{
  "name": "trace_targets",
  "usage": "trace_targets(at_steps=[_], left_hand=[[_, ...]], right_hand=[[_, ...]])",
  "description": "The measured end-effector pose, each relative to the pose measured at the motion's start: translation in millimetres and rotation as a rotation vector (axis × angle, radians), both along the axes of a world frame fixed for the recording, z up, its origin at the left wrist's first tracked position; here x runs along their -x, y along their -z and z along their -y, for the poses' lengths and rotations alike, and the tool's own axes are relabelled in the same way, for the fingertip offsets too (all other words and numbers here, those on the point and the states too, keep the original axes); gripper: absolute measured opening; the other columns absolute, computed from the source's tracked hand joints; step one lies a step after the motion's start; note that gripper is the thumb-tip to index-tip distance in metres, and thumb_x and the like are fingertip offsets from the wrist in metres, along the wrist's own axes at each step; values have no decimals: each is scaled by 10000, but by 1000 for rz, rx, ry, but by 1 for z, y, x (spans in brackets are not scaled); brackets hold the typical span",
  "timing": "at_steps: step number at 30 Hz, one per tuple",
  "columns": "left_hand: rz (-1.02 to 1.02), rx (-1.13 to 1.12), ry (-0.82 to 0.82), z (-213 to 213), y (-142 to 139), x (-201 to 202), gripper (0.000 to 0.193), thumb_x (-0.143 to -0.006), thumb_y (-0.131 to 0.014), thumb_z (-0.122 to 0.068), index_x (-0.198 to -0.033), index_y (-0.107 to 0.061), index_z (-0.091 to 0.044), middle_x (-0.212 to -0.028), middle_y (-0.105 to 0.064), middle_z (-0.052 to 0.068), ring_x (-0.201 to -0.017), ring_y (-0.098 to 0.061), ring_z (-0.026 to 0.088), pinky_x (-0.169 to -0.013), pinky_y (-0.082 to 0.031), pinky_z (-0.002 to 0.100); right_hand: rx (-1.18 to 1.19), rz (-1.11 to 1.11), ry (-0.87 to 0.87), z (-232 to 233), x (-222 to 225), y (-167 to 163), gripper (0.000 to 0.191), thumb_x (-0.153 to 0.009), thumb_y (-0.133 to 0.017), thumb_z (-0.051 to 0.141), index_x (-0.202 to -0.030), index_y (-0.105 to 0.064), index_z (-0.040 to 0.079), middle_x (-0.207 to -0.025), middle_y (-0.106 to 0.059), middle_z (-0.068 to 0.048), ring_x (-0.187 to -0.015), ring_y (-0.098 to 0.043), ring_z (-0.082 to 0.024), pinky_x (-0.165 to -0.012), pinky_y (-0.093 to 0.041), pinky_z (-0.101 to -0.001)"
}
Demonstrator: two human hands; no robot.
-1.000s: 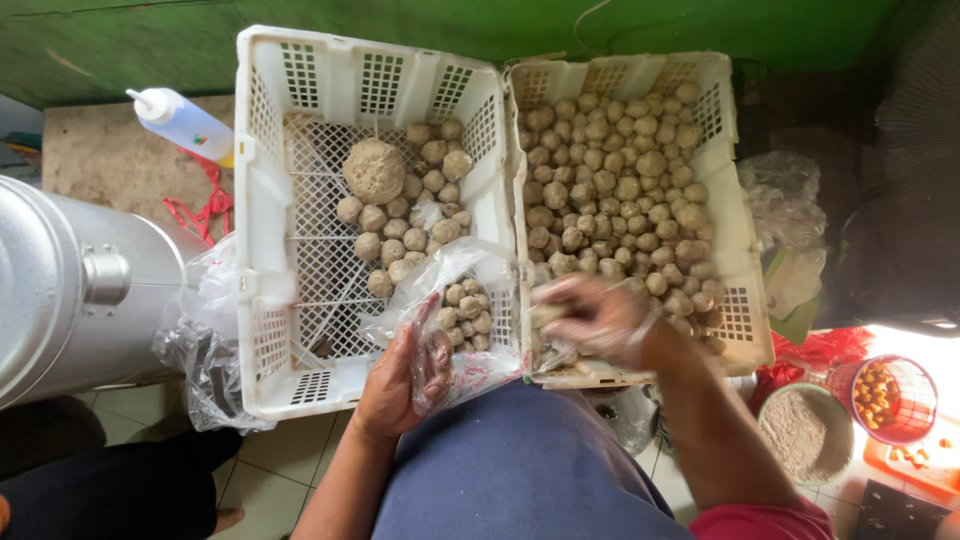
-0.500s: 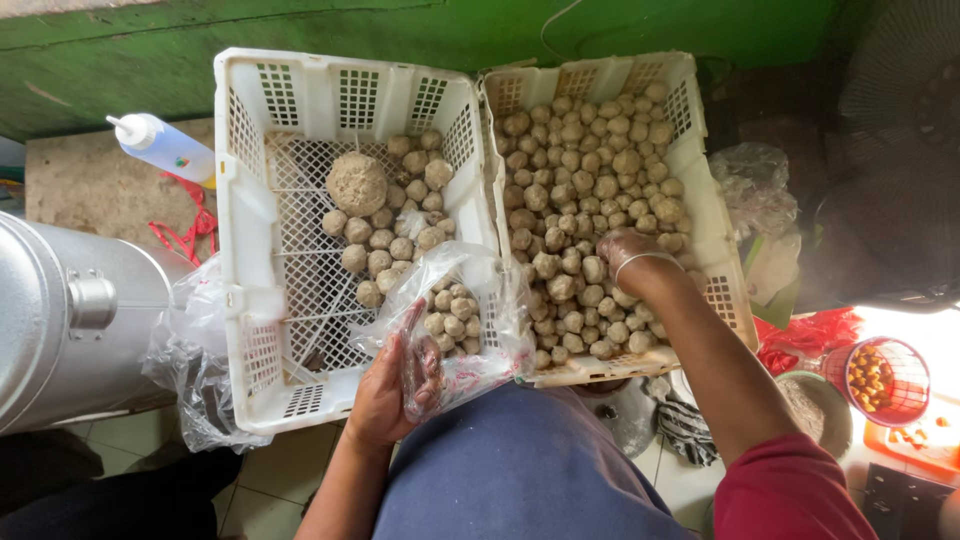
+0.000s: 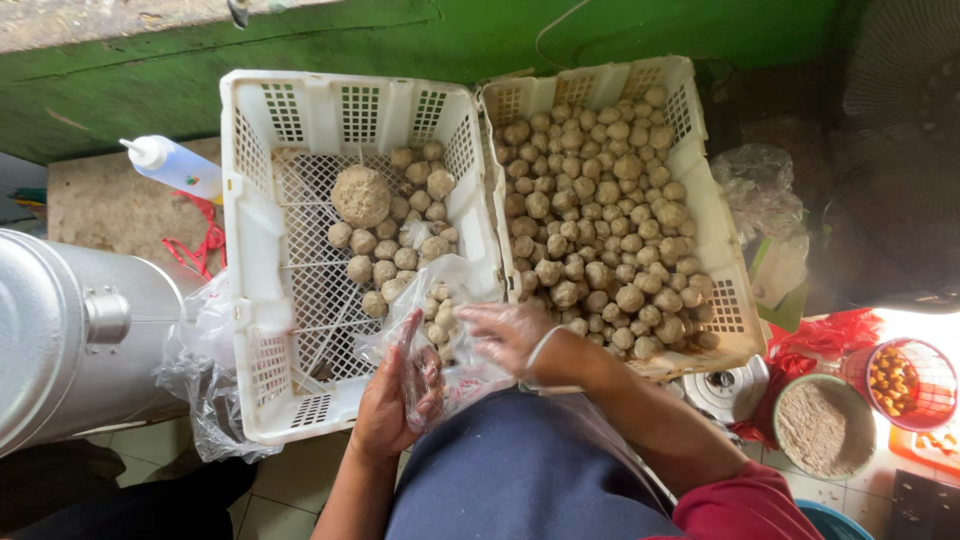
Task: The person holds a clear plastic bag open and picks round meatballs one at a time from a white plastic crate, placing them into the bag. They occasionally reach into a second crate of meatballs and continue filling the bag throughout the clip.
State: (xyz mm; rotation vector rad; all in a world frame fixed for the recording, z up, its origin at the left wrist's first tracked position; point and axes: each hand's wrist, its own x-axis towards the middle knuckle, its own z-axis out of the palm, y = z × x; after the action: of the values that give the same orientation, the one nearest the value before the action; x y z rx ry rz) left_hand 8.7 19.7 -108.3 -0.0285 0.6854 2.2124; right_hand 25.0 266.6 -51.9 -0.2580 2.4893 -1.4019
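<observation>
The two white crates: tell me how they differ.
The left crate is mostly bare mesh, with a small heap of brown balls and one much bigger ball toward its right side. The right crate is filled nearly wall to wall with balls of about one size. The plastic bag held by the left hand lies over the left crate's corner. Both are white, slotted and rectangular.
</observation>
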Motion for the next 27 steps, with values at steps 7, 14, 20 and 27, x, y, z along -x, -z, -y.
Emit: trace_targets(at_steps=[7,14,20,27], left_hand=[[9,6,7,0,3,1,572,-1085,-387,-430,-1618,-273,-259,-924,-538,67,-583,-501,143,-503,-432,261],[13,51,-36,4,-9,4,573,-1089,-377,-413,-1619,-269,-222,-919,-548,68,-605,-511,142,-503,-437,258],[-55,154,-115,4,-31,3,594,-1098,-393,-392,-1641,-275,-183,-918,-565,53,-616,-507,121,-502,-431,234],[0,208,-142,1,-46,3,585,-1065,-395,-433,-1600,-309,-213,-861,-572,37,-561,-498,112,-432,-400,216]], right_hand=[[-676,6,312,-113,54,51,497,-870,-603,33,-1334,-629,211,-1468,-549,-82,-1271,-552,-306,-1054,-457,-431],[-502,66,422,-134,50,64,359,-954,-674,111,-1310,-635,126,-1272,-680,-120,-1121,-649,-293,-1005,-511,-427],[539,440,101,-48,10,26,392,-886,-715,132,-1271,-703,56,-1037,-691,-180,-801,-675,-218,-743,-626,-379],[-504,-216,-153,64,33,50,712,-822,-698,166,-1499,-481,122,-1579,-392,-281,-1414,-400,-456,-1122,-360,-491]])
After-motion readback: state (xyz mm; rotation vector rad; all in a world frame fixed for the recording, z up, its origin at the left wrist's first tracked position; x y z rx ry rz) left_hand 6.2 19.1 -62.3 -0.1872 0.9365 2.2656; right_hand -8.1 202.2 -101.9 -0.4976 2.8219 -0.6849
